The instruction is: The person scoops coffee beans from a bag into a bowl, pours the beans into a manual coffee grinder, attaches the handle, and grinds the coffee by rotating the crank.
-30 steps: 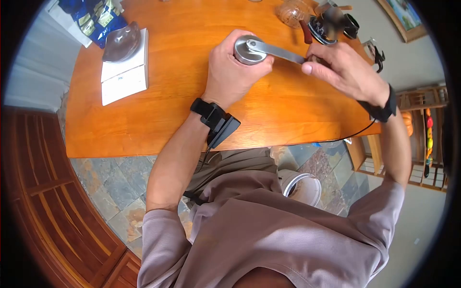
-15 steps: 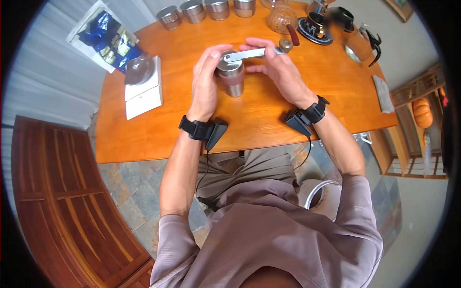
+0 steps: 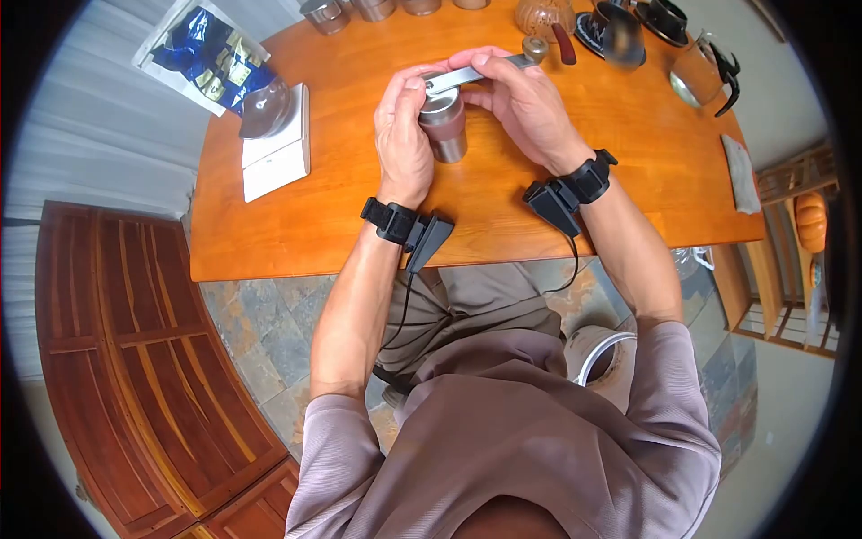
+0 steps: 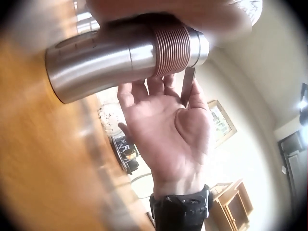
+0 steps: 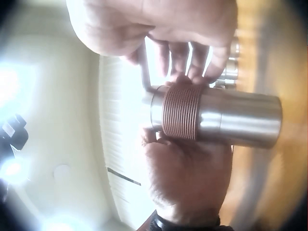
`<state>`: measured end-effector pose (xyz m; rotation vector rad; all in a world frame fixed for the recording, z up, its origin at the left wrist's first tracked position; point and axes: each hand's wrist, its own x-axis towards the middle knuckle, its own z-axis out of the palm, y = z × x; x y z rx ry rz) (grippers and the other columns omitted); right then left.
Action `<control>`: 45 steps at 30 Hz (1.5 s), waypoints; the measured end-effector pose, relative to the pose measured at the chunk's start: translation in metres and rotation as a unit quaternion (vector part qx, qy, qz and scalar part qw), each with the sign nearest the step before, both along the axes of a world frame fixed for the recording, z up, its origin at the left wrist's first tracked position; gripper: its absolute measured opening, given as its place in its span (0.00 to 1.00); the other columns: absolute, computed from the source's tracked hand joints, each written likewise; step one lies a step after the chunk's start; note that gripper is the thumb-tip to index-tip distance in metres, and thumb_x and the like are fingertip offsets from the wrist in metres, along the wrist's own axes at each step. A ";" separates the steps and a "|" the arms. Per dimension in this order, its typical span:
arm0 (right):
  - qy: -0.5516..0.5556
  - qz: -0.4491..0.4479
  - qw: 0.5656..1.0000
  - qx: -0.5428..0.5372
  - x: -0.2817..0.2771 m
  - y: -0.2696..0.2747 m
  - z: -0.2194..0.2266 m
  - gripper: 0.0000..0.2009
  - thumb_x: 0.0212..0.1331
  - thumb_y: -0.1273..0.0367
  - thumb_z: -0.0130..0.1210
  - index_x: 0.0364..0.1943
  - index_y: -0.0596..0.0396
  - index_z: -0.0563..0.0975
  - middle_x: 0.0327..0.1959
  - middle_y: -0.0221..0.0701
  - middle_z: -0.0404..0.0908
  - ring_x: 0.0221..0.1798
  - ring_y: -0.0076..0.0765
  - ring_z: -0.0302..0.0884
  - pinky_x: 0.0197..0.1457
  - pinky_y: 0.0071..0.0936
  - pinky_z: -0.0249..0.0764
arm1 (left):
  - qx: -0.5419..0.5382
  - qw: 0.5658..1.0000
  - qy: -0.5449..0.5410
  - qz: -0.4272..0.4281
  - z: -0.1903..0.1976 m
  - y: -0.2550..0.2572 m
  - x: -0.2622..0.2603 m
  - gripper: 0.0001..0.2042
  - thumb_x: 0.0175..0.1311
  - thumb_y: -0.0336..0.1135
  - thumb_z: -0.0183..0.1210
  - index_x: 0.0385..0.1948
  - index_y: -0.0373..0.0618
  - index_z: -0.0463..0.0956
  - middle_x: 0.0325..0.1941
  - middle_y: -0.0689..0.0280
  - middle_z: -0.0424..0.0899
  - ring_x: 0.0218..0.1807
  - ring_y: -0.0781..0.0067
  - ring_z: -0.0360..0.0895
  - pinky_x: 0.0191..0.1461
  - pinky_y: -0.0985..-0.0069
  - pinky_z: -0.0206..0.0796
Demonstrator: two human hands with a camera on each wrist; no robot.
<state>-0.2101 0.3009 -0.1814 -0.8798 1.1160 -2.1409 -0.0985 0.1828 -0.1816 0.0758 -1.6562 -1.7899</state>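
Observation:
A steel hand coffee grinder [image 3: 446,135] stands upright on the table in the head view, with a brown ribbed band [image 5: 182,113] around its upper part. From its lid a flat crank arm [image 3: 461,80] reaches right to a round knob [image 3: 535,48]. My left hand [image 3: 404,144] holds the grinder's upper left side, thumb at the lid by the crank's pivot. On the other side my right hand [image 3: 534,103] lays its thumb across the crank, its fingers loosely extended behind the grinder. In the left wrist view, the right palm [image 4: 163,130] faces the grinder, apart from it.
At left, a glass bowl [image 3: 267,108] sits on a white scale [image 3: 277,172] beside a blue-and-white bag [image 3: 206,58]. Steel canisters [image 3: 325,15] line the back. A glass pot [image 3: 696,83] and a grey cloth [image 3: 741,175] lie right; a white bucket [image 3: 620,373] stands below.
My right hand has left the crank's knob end and come in toward the grinder. My left hand's thumb has moved onto the lid. The grinder now stands upright and the crank still points right.

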 end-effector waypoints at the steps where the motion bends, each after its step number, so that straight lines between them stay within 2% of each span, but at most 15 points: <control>1: 0.001 -0.004 1.000 0.000 0.001 0.000 -0.001 0.15 0.74 0.64 0.50 0.50 0.62 0.81 0.51 0.35 0.84 0.54 0.31 0.80 0.60 0.33 0.77 | -0.011 1.000 -0.004 0.006 0.001 0.000 0.000 0.20 0.77 0.44 0.46 0.51 0.34 0.78 0.53 0.59 0.83 0.56 0.70 0.77 0.65 0.72 0.65; 7: 0.049 0.012 0.997 0.054 0.005 0.003 -0.008 0.15 0.74 0.66 0.54 0.58 0.60 0.77 0.57 0.34 0.81 0.62 0.31 0.77 0.67 0.35 0.74 | 0.022 0.999 0.034 -0.004 0.000 0.001 -0.002 0.18 0.78 0.41 0.47 0.49 0.35 0.79 0.46 0.62 0.84 0.48 0.77 0.77 0.56 0.77 0.68; 11: 0.036 0.125 0.991 0.026 0.011 0.000 -0.012 0.39 0.56 0.73 0.71 0.72 0.58 0.63 0.60 0.35 0.77 0.59 0.29 0.78 0.56 0.29 0.79 | -0.057 0.998 -0.030 -0.007 -0.003 -0.023 0.001 0.14 0.74 0.37 0.53 0.52 0.39 0.79 0.53 0.64 0.77 0.57 0.75 0.73 0.61 0.75 0.66; 14: 0.140 0.062 0.988 0.020 0.016 -0.017 -0.014 0.41 0.53 0.71 0.73 0.72 0.54 0.64 0.55 0.33 0.79 0.46 0.24 0.81 0.38 0.21 0.78 | -0.029 0.997 -0.065 -0.018 0.007 -0.035 -0.001 0.17 0.71 0.36 0.56 0.57 0.40 0.76 0.59 0.64 0.70 0.56 0.71 0.71 0.64 0.72 0.63; 17: 0.145 0.097 0.972 0.160 0.013 -0.014 0.006 0.28 0.56 0.71 0.73 0.61 0.56 0.73 0.42 0.26 0.82 0.37 0.20 0.81 0.38 0.21 0.78 | -0.015 0.985 -0.158 -0.065 0.020 -0.061 -0.006 0.19 0.71 0.41 0.58 0.58 0.41 0.76 0.53 0.67 0.74 0.57 0.74 0.69 0.65 0.74 0.60; 18: 0.168 0.066 0.978 0.104 0.016 -0.021 0.005 0.24 0.57 0.69 0.73 0.56 0.57 0.75 0.33 0.24 0.81 0.25 0.17 0.76 0.26 0.18 0.72 | -0.023 0.986 -0.153 -0.065 0.040 -0.058 -0.005 0.19 0.71 0.42 0.58 0.58 0.41 0.76 0.52 0.67 0.76 0.58 0.75 0.70 0.67 0.76 0.58; 20: 0.259 -0.004 0.960 0.104 0.012 -0.027 0.002 0.24 0.54 0.65 0.74 0.52 0.56 0.76 0.39 0.30 0.81 0.39 0.28 0.80 0.41 0.28 0.77 | -0.164 0.973 -0.163 -0.012 0.065 -0.062 -0.008 0.20 0.70 0.44 0.58 0.56 0.40 0.77 0.51 0.64 0.79 0.53 0.73 0.73 0.59 0.74 0.65; 23: 0.344 -0.107 0.932 0.035 0.008 -0.050 -0.029 0.23 0.50 0.63 0.73 0.49 0.54 0.78 0.41 0.34 0.80 0.47 0.42 0.79 0.50 0.36 0.75 | -0.463 0.876 -0.128 0.045 0.115 -0.028 -0.002 0.18 0.65 0.44 0.61 0.47 0.39 0.79 0.43 0.59 0.81 0.44 0.63 0.77 0.47 0.69 0.71; 24: 0.343 -0.139 0.929 0.001 0.009 -0.054 -0.035 0.23 0.49 0.64 0.72 0.49 0.54 0.78 0.42 0.36 0.78 0.49 0.46 0.78 0.53 0.38 0.74 | -0.501 0.857 -0.117 -0.033 0.128 -0.013 0.000 0.16 0.63 0.44 0.62 0.42 0.39 0.78 0.38 0.58 0.80 0.40 0.61 0.76 0.44 0.68 0.70; 25: 0.339 -0.139 0.931 0.001 0.016 -0.052 -0.033 0.23 0.49 0.64 0.72 0.49 0.54 0.78 0.42 0.36 0.78 0.49 0.46 0.78 0.53 0.38 0.74 | -0.535 0.831 -0.105 -0.110 0.133 0.004 0.002 0.15 0.61 0.43 0.63 0.37 0.39 0.78 0.33 0.58 0.78 0.36 0.59 0.75 0.41 0.66 0.70; 29: 0.224 -0.257 0.940 -0.019 0.023 -0.031 -0.006 0.20 0.49 0.67 0.70 0.47 0.54 0.78 0.45 0.37 0.75 0.50 0.46 0.74 0.53 0.36 0.72 | -0.725 0.681 -0.082 -0.062 0.112 0.038 0.013 0.09 0.56 0.35 0.67 0.29 0.45 0.75 0.25 0.64 0.73 0.30 0.60 0.72 0.33 0.67 0.65; 32: 0.270 -0.180 0.943 0.070 0.001 -0.023 -0.012 0.20 0.50 0.68 0.75 0.44 0.56 0.77 0.39 0.33 0.80 0.42 0.30 0.78 0.46 0.30 0.75 | -0.810 0.576 -0.075 -0.087 0.100 0.021 0.027 0.10 0.62 0.39 0.62 0.27 0.45 0.74 0.24 0.65 0.70 0.28 0.64 0.70 0.33 0.63 0.64; 35: 0.163 -0.102 0.980 0.052 -0.010 -0.022 -0.017 0.20 0.49 0.69 0.74 0.44 0.56 0.77 0.36 0.31 0.80 0.40 0.28 0.79 0.45 0.28 0.75 | -0.798 0.587 -0.076 -0.112 0.094 -0.012 0.039 0.10 0.66 0.37 0.59 0.27 0.45 0.73 0.24 0.65 0.71 0.27 0.64 0.70 0.31 0.65 0.62; 37: 0.154 -0.085 0.983 0.058 -0.015 -0.021 -0.017 0.19 0.49 0.70 0.74 0.44 0.55 0.77 0.36 0.30 0.81 0.39 0.27 0.79 0.44 0.26 0.75 | -0.670 0.729 -0.135 -0.046 0.086 -0.038 0.042 0.08 0.67 0.34 0.57 0.29 0.43 0.72 0.24 0.61 0.73 0.25 0.60 0.71 0.30 0.62 0.62; 45: 0.306 -0.100 0.945 0.066 -0.005 -0.026 -0.003 0.15 0.46 0.71 0.68 0.39 0.53 0.77 0.31 0.34 0.78 0.35 0.47 0.79 0.38 0.37 0.73 | -0.652 0.674 -0.342 -0.057 0.092 -0.128 -0.035 0.18 0.79 0.46 0.48 0.37 0.37 0.69 0.21 0.47 0.77 0.28 0.37 0.77 0.33 0.49 0.66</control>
